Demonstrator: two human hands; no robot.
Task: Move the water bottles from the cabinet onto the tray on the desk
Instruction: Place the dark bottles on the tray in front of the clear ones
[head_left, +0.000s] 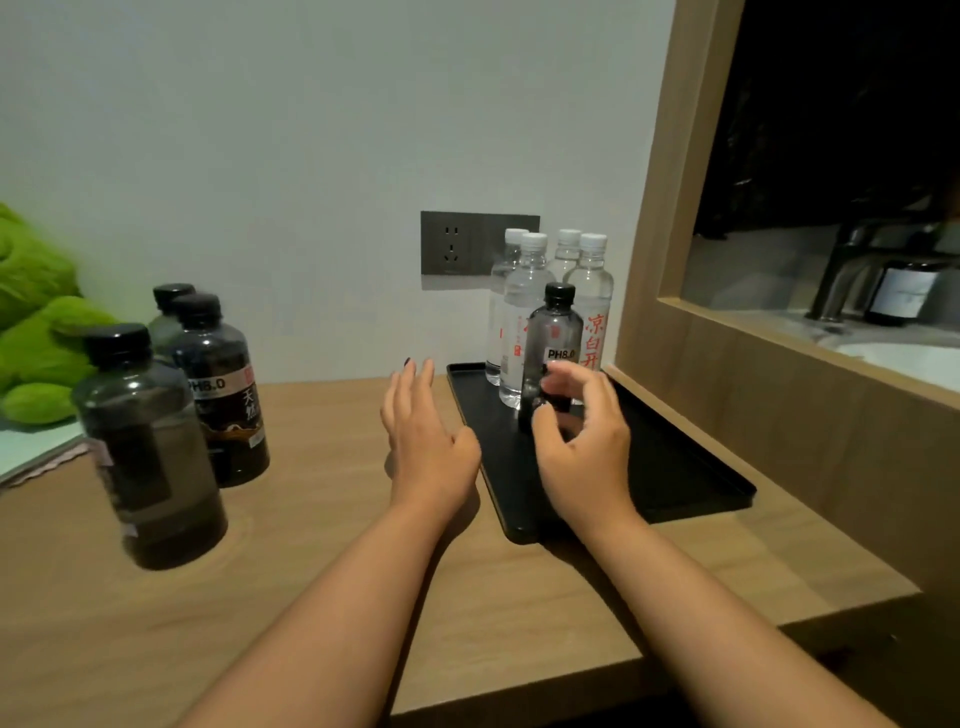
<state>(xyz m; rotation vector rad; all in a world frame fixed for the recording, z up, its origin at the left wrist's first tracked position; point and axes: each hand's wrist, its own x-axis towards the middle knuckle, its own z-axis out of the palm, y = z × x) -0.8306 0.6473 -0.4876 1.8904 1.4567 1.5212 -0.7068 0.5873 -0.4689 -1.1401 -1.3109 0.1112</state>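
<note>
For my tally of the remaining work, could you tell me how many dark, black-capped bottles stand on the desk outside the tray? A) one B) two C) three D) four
C: three dark black-capped bottles stand on the wooden desk left of the black tray; a fourth dark bottle already stands on the tray by the right hand.

You can read "PH8.0" in white on the label of the dark bottle (551, 353) standing on the tray (675, 467) near the tabletop's far right corner. The same "PH8.0", with the white character "天" below it, shows on the middle dark bottle (221, 389) toward the left edge. Red characters "凉白开" run down the clear bottle (592, 312) at the tray's back; the other labels are too blurred to read.
</note>
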